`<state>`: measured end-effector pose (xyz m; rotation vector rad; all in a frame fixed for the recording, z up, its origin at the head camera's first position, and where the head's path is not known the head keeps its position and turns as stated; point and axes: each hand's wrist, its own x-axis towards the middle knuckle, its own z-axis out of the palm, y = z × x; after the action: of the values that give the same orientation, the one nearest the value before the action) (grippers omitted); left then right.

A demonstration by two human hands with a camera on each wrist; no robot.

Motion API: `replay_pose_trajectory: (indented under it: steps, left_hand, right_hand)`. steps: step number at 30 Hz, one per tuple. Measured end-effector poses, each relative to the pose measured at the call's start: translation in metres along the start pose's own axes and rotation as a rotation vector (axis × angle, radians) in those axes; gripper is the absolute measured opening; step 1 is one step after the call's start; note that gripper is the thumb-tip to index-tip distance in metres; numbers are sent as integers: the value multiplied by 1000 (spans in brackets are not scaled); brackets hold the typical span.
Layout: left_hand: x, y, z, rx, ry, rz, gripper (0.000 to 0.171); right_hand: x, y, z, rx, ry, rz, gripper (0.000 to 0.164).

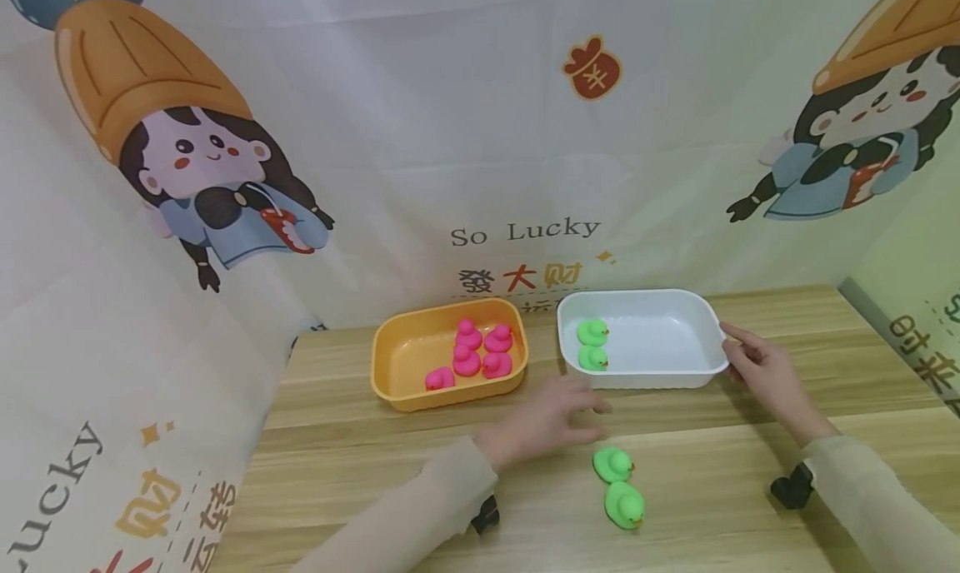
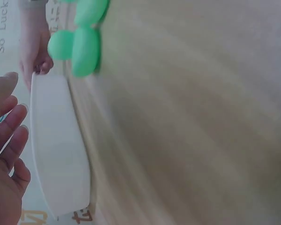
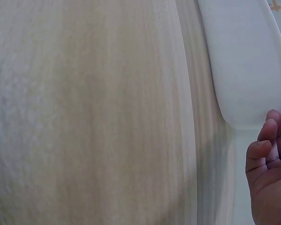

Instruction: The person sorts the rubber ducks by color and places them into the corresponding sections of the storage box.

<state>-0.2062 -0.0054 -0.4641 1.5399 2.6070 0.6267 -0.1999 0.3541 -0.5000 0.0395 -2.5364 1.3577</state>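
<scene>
My left hand hovers over the table in front of the white tray, fingers spread and holding nothing. In the left wrist view its fingers are loosely bent. At the tray's right end, my right hand grips the rim; the right wrist view shows its bent fingers against the tray's end. Inside the tray, two green rubber ducks sit along the left wall. Two more green rubber ducks stand on the table, close together, just nearer than the left hand.
A yellow-orange tray stands left of the white one, with several pink rubber ducks in it. Behind both trays hangs a printed cloth, close to the back edge of the wooden table. Another cloth side borders the left.
</scene>
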Motion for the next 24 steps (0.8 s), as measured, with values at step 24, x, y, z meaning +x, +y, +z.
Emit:
replay_pose_trajectory:
  steps: [24]
  left_hand:
    - [-13, 13, 46, -113, 3, 9, 31]
  right_hand:
    - [-5, -5, 0, 13, 13, -11, 45]
